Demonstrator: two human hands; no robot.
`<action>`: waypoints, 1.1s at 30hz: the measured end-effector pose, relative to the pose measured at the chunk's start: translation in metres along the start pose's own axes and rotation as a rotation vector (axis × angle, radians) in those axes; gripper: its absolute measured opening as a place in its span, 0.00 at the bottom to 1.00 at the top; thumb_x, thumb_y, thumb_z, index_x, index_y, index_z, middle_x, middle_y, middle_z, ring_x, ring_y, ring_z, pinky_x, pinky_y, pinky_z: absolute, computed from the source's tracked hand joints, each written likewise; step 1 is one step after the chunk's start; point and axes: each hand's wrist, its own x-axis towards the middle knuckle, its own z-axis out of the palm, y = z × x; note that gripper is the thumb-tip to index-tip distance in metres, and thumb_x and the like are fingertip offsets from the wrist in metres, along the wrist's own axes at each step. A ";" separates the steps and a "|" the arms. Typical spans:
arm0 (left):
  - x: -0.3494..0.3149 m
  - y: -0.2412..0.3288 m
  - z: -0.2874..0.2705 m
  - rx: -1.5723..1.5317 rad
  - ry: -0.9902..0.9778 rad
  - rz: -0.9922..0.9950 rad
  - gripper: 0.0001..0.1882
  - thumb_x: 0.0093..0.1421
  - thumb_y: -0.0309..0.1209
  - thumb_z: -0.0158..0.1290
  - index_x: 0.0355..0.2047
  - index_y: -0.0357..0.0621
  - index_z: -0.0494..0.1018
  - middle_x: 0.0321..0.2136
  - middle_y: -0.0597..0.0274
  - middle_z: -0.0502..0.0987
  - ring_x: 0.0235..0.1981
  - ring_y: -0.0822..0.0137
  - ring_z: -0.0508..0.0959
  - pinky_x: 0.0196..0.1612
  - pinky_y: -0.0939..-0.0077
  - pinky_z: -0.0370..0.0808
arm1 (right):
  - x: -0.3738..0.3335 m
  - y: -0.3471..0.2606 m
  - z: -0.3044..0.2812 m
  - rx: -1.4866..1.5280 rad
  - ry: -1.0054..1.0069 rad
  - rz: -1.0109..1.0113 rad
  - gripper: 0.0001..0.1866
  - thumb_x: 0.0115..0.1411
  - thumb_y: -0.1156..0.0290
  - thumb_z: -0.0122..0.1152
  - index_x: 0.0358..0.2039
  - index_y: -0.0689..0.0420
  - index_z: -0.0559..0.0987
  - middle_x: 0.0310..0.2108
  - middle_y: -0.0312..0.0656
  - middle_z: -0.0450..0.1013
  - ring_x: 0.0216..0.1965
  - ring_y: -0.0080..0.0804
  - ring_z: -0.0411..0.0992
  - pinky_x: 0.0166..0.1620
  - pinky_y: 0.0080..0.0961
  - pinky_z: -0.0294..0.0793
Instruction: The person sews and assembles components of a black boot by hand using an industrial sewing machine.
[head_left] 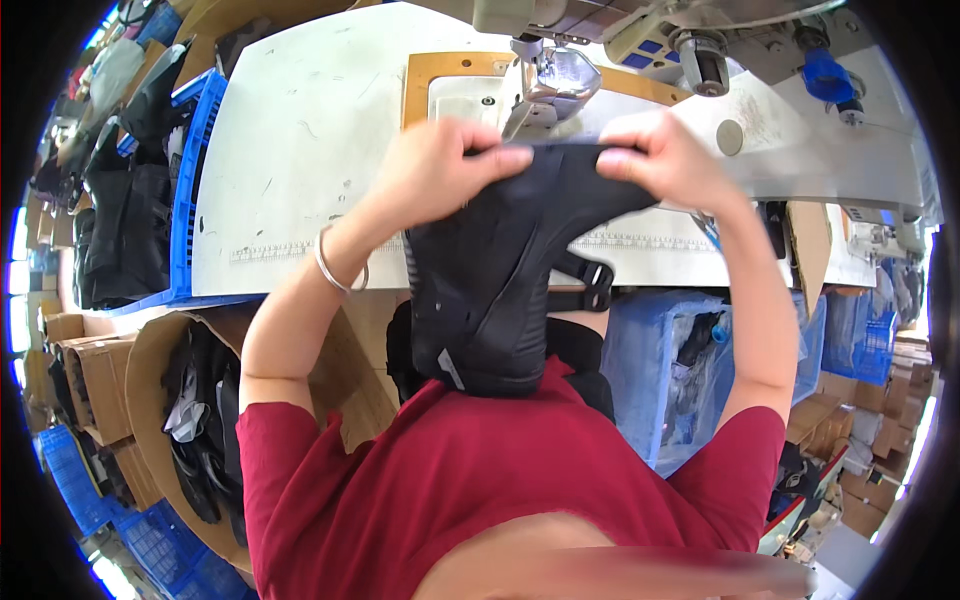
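A blue crate [189, 200] stands far to the left of the sewing machine [560, 85], at the side of the white tabletop [300, 130]. The left hand [450, 170] is close to the machine, on the person's side and a bit left. It pinches the top edge of a black boot-shaped piece [475, 280]. That piece is right in front of the machine, with its top edge near it. Its long way goes from there straight back to the red shirt [520, 450]. A black buckle [598, 285] sits on the shirt side of the machine; I cannot tell if it is joined on. The right hand [665, 165] pinches the same edge, a bit right of the machine. Both hands look about as near to it.
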 end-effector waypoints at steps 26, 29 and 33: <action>0.036 0.010 -0.021 0.042 0.274 0.002 0.23 0.57 0.48 0.54 0.32 0.37 0.80 0.22 0.48 0.79 0.25 0.56 0.79 0.32 0.69 0.73 | 0.033 0.004 0.008 -0.416 0.708 0.190 0.19 0.48 0.54 0.69 0.30 0.59 0.82 0.30 0.42 0.80 0.34 0.39 0.78 0.40 0.31 0.74; 0.031 0.006 -0.017 -0.003 0.367 0.088 0.20 0.56 0.45 0.56 0.31 0.36 0.79 0.26 0.51 0.79 0.28 0.58 0.79 0.34 0.69 0.73 | 0.028 0.006 0.008 -0.254 0.666 0.187 0.18 0.47 0.57 0.71 0.31 0.58 0.82 0.31 0.43 0.80 0.36 0.38 0.78 0.41 0.29 0.74; 0.022 0.015 -0.011 -0.076 0.426 0.194 0.11 0.56 0.34 0.57 0.33 0.37 0.73 0.29 0.55 0.74 0.30 0.62 0.74 0.37 0.70 0.72 | 0.031 0.047 0.018 -0.635 0.661 0.064 0.18 0.45 0.63 0.73 0.36 0.54 0.82 0.36 0.42 0.79 0.40 0.39 0.75 0.46 0.33 0.72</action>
